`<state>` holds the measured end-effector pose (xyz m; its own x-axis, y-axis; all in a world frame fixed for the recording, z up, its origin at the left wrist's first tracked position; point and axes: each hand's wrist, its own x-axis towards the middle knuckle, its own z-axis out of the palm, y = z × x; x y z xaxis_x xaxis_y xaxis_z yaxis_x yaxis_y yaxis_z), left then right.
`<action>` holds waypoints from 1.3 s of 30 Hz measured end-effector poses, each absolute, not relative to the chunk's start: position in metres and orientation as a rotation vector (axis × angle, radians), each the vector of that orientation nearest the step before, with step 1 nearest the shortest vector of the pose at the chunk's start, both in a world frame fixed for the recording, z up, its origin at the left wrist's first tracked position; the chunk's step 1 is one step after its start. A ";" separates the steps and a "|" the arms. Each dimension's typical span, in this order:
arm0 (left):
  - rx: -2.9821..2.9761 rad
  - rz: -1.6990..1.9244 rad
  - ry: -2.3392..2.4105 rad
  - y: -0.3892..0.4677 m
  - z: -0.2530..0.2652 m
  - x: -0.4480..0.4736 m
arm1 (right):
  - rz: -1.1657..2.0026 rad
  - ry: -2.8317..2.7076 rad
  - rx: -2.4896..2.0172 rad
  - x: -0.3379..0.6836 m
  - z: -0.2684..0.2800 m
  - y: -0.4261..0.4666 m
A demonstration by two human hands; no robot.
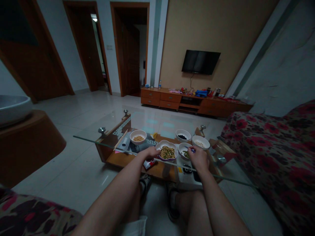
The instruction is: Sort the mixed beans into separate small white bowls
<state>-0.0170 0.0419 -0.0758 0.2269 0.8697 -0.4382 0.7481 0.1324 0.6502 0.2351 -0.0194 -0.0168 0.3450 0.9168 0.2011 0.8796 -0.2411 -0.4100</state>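
Both my arms stretched out over the glass table (pixel 103 141): left hand (pixel 150 152) cupped the flower-shaped bowl (pixel 167 151); right hand (pixel 199 159), fingers pinched on a blue tool (pixel 192 150), hovered at the small bowl (pixel 184 150).

We see a clear, glossy glass tabletop (pixel 98 139) low in the middle of the frame, resting on bright metal studs (pixel 101 130) above a brown wooden shelf (pixel 118 159). On the glass stand smooth, glazed white bowls (pixel 138 134), and our left hand (pixel 152 152) touches a scalloped white bowl (pixel 167 151) with a glossy rim that holds matt mixed beans. At the right of the frame we see a sofa (pixel 275 147) covered in soft flowered cloth. The floor (pixel 81 111) at the left is of polished, shining tiles. The cabinet (pixel 169 98) in the upper middle looks like varnished wood.
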 end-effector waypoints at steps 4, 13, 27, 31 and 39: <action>1.620 0.187 1.535 0.041 -0.074 -0.017 | 0.119 -1.564 -2.168 0.235 -0.015 -0.021; 1.595 0.205 1.560 0.040 -0.073 -0.016 | 0.164 -1.635 -2.118 0.229 -0.015 -0.019; 1.637 0.231 1.573 0.037 -0.069 -0.014 | 0.203 -1.734 -2.044 0.225 -0.020 -0.016; 1.673 0.214 1.561 0.038 -0.068 -0.014 | 0.210 -1.752 -2.024 0.224 -0.020 -0.016; 1.650 0.219 1.546 0.037 -0.067 -0.015 | 0.247 -1.819 -2.006 0.222 -0.020 -0.016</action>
<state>-0.0150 0.0370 -0.0674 0.2227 0.8869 -0.4048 0.7393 0.1170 0.6631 0.2217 -0.0162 -0.0197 0.1284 0.9809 0.1462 0.9065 -0.0563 -0.4185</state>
